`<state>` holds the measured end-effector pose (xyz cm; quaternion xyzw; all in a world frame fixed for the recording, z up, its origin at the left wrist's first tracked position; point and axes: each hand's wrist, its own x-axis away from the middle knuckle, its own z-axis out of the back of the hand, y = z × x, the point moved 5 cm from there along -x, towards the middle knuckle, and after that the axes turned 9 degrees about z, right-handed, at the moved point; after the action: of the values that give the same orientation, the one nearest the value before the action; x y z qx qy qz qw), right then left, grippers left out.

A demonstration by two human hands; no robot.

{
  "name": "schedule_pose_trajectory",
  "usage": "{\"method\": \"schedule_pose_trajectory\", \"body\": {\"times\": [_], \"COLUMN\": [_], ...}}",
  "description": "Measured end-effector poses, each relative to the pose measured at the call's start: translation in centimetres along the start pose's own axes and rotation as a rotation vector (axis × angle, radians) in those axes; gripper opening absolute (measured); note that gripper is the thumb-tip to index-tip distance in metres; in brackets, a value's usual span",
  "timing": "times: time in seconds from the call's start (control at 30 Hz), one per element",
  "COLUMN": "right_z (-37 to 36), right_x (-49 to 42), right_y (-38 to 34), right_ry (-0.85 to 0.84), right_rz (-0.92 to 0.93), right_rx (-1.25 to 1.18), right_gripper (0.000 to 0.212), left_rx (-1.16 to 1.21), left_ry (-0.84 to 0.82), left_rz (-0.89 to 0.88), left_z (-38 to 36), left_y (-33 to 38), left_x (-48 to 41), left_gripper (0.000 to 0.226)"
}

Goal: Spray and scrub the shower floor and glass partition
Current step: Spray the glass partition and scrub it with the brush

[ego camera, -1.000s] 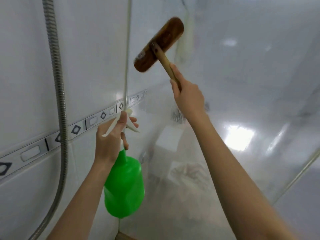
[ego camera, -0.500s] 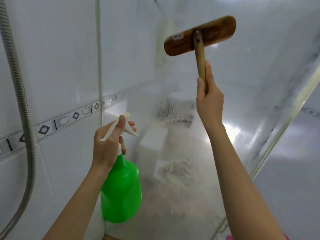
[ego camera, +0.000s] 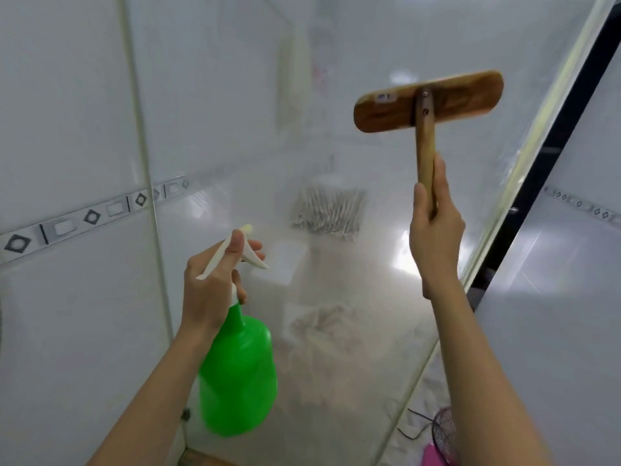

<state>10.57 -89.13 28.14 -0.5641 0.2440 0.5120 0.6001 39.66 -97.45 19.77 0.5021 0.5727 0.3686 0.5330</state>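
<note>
Head cam: misted glass partition (ego camera: 336,163) w/ white tiled wall (ego camera: 67,95) beside.

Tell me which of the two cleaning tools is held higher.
The wooden brush, gripped by its handle in the right hand; the green spray bottle hangs lower, held at its trigger by the left hand.

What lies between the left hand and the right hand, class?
Head view: only the hazy glass partition stretches between the left hand and the right hand.

Bright, even light; white glare on the hazy glass partition (ego camera: 339,142); slight blur; wide-angle edge bending.
</note>
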Motion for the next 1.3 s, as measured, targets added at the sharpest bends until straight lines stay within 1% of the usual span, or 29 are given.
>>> {"method": "schedule_pose_trajectory", "body": {"times": [0.07, 0.17, 0.2, 0.23, 0.3, 0.4, 0.47, 0.5, 0.57, 0.67, 0.73, 0.8, 0.87, 0.97, 1.03, 1.13, 1.2, 1.23, 1.3], "right_z": [0.3, 0.3, 0.6, 1.0, 1.6, 3.0, 4.2, 4.6, 5.1, 6.6, 6.9, 5.0, 0.8, -5.7, -6.3, -0.8, 4.0, 4.9, 2.3], "right_x": [4.0, 16.0, 18.8, 20.1, 17.8, 8.4, 4.8, 5.0, 9.6, 20.6, 24.8, 24.3, 21.1, 16.9, 17.5, 23.3, 27.2, 28.5, 29.2], "right_y": [2.3, 6.8, 7.4, 7.6, 7.2, 5.8, 5.5, 6.1, 8.8, 13.3, 14.1, 12.9, 10.3, 6.3, 7.1, 11.9, 14.6, 15.3, 15.4], "right_ry": [-0.037, -0.189, -0.228, -0.253, -0.241, -0.052, -0.009, -0.028, -0.142, -0.356, -0.459, -0.450, -0.386, -0.426, -0.443, -0.540, -0.594, -0.612, -0.727], "right_rz": [-0.038, -0.178, -0.233, -0.244, -0.191, -0.082, -0.021, -0.005, -0.021, -0.134, -0.219, -0.200, -0.086, 0.086, 0.119, -0.006, -0.097, -0.134, -0.210], "right_rx": [0.009, 0.036, 0.043, 0.056, 0.021, -0.033, -0.012, -0.001, 0.027, 0.114, 0.158, 0.159, 0.173, 0.261, 0.329, 0.333, 0.348, 0.356, 0.348], "right_gripper": [0.050, 0.053, 0.053, 0.054, 0.052, 0.049, 0.049, 0.049, 0.051, 0.056, 0.056, 0.054, 0.053, 0.051, 0.050, 0.054, 0.051, 0.050, 0.051], "left_rx": [-0.012, -0.041, -0.042, -0.036, -0.031, -0.067, -0.080, -0.080, -0.072, -0.079, -0.088, -0.102, -0.123, -0.173, -0.187, -0.147, -0.156, -0.169, -0.199], "left_ry": [0.008, 0.015, 0.017, 0.017, 0.012, 0.027, 0.041, 0.044, 0.051, 0.058, 0.073, 0.085, 0.099, 0.134, 0.163, 0.184, 0.189, 0.187, 0.175], "left_rz": [-0.012, -0.036, -0.029, -0.018, -0.002, 0.004, 0.022, 0.027, 0.035, 0.030, 0.034, 0.046, 0.056, 0.067, 0.057, 0.064, 0.065, 0.068, 0.076], "left_z": [-0.9, -1.8, -2.0, -2.2, -2.7, -3.4, -3.8, -3.9, -4.2, -4.3, -3.8, -3.2, -2.5, -1.3, -0.2, 1.3, 2.2, 2.6, 3.0], "left_y": [-0.1, -0.3, -0.4, -0.6, -0.9, -1.7, -2.5, -2.8, -3.7, -4.9, -5.9, -6.9, -8.0, -9.6, -10.3, -11.0, -11.8, -12.4, -13.5], "left_x": [0.7, 1.8, 2.1, 2.4, 3.2, 4.2, 4.8, 5.1, 5.9, 7.2, 7.8, 8.2, 8.5, 8.8, 8.9, 8.3, 7.7, 7.4, 7.0], "left_gripper": [0.049, 0.051, 0.052, 0.053, 0.053, 0.046, 0.039, 0.039, 0.039, 0.038, 0.042, 0.044, 0.034, 0.031, 0.034, 0.034, 0.036, 0.037, 0.040]}}
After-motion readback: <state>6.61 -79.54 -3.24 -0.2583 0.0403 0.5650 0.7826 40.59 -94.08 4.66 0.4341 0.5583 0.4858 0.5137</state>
